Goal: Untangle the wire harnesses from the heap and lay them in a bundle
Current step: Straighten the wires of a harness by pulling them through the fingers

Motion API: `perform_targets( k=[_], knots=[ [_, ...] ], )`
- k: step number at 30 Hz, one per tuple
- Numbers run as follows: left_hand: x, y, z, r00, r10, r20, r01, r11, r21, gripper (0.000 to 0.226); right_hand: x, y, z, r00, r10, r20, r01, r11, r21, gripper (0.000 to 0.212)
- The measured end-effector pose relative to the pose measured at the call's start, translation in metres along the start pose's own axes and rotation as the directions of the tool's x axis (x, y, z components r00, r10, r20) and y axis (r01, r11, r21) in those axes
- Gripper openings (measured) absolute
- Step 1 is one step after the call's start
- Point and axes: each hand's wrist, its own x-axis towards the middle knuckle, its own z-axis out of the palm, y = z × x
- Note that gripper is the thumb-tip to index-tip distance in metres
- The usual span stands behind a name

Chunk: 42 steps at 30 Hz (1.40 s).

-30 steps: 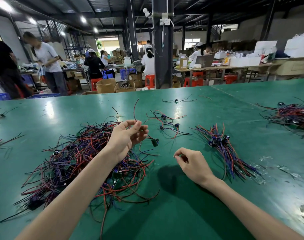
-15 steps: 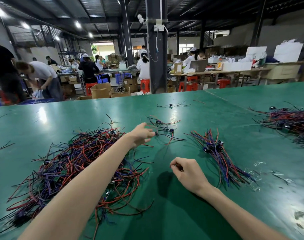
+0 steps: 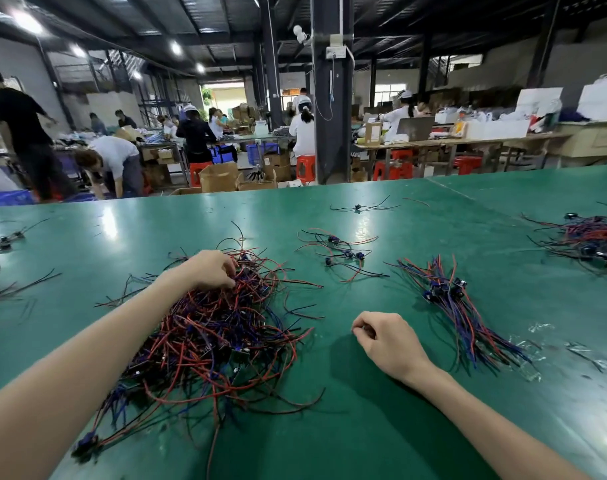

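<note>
Clutching the heap [image 3: 219, 341], left hand [image 3: 210, 270]

Red, blue and black wires fill the heap [image 3: 212, 334] on the green table [image 3: 364, 427].

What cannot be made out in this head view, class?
Head view:
- Left hand: fingertips buried in the heap, grip hidden.
- Right hand: curled fingers hide whether it pinches anything.
- Far-right pile: cut off by the right frame edge.
</note>
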Motion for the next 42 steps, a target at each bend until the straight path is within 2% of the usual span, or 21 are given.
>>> perform_targets(
  k=[3, 5, 7, 9, 11, 14, 16, 20, 26, 29, 32, 34, 36, 37, 39, 42],
  knots=[
    [-0.003, -0.003, 0.006, 0.976, -0.001, -0.219, -0.025, 0.993, -0.117, 0.006, -0.001, 0.000, 0.000, 1.000, 0.001, -0.005, -0.001, 1.000, 0.000, 0.011],
    [-0.002, -0.002, 0.009, 0.946, -0.018, -0.322, -0.037, 0.986, -0.164, 0.006, -0.001, 0.001, 0.000, 1.000, 0.003, -0.007, -0.003, 1.000, 0.002, 0.011],
    [-0.002, -0.001, 0.012, 0.933, -0.038, -0.358, -0.043, 0.976, -0.214, 0.006, -0.001, 0.002, 0.000, 1.000, 0.006, -0.004, -0.006, 1.000, 0.003, 0.011],
    [0.001, 0.000, 0.013, 0.944, -0.045, -0.328, -0.022, 0.980, -0.198, 0.007, 0.000, 0.002, -0.001, 1.000, 0.009, 0.001, -0.009, 1.000, 0.003, 0.010],
    [0.000, 0.004, 0.015, 0.964, -0.055, -0.260, 0.022, 0.991, -0.130, 0.019, 0.000, 0.001, -0.001, 1.000, 0.009, 0.003, -0.009, 1.000, 0.005, 0.011],
    [0.000, 0.013, 0.018, 0.977, -0.121, -0.175, 0.130, 0.990, 0.045, 0.034, 0.000, 0.000, -0.001, 1.000, 0.014, 0.004, -0.014, 1.000, 0.014, 0.011],
    [-0.002, 0.019, 0.021, 0.974, -0.132, -0.187, 0.159, 0.977, 0.142, 0.033, -0.001, 0.001, -0.002, 1.000, 0.017, 0.007, -0.017, 1.000, 0.019, 0.010],
    [-0.002, 0.024, 0.021, 0.965, -0.043, -0.260, 0.091, 0.981, 0.174, 0.028, -0.001, -0.001, -0.003, 1.000, 0.021, 0.019, -0.022, 0.999, 0.030, 0.011],
    [-0.002, 0.014, 0.011, 0.984, 0.067, -0.165, -0.009, 0.944, 0.331, 0.018, -0.001, 0.000, -0.004, 0.999, 0.022, 0.032, -0.023, 0.999, 0.040, 0.013],
    [-0.003, 0.010, 0.005, 0.945, 0.050, -0.323, 0.003, 0.987, 0.163, 0.006, -0.001, 0.000, -0.004, 0.999, 0.018, 0.034, -0.020, 0.999, 0.044, 0.013],
    [-0.004, 0.001, -0.001, 0.882, -0.052, -0.468, -0.024, 0.988, -0.154, 0.016, -0.001, 0.001, -0.004, 0.999, 0.018, 0.031, -0.019, 0.999, 0.047, 0.012],
    [-0.004, -0.006, -0.005, 0.849, -0.133, -0.512, -0.062, 0.937, -0.345, 0.011, 0.000, 0.001, -0.004, 0.999, 0.019, 0.035, -0.021, 0.999, 0.047, 0.011],
    [-0.004, -0.010, -0.009, 0.820, -0.234, -0.523, -0.098, 0.841, -0.531, 0.004, 0.000, 0.002, -0.004, 0.999, 0.022, 0.034, -0.024, 0.998, 0.050, 0.011],
    [-0.004, -0.011, -0.011, 0.823, -0.253, -0.508, -0.133, 0.783, -0.607, 0.007, 0.000, 0.002, -0.004, 0.999, 0.023, 0.032, -0.025, 0.998, 0.050, 0.011],
    [-0.006, -0.009, -0.015, 0.839, -0.232, -0.493, -0.203, 0.707, -0.678, 0.018, 0.000, 0.002, -0.004, 0.999, 0.020, 0.029, -0.021, 0.998, 0.051, 0.011],
    [-0.010, -0.001, -0.026, 0.822, -0.186, -0.538, -0.283, 0.687, -0.670, 0.021, 0.000, 0.002, -0.004, 0.999, 0.010, 0.031, -0.012, 0.999, 0.053, 0.011]
  ],
)
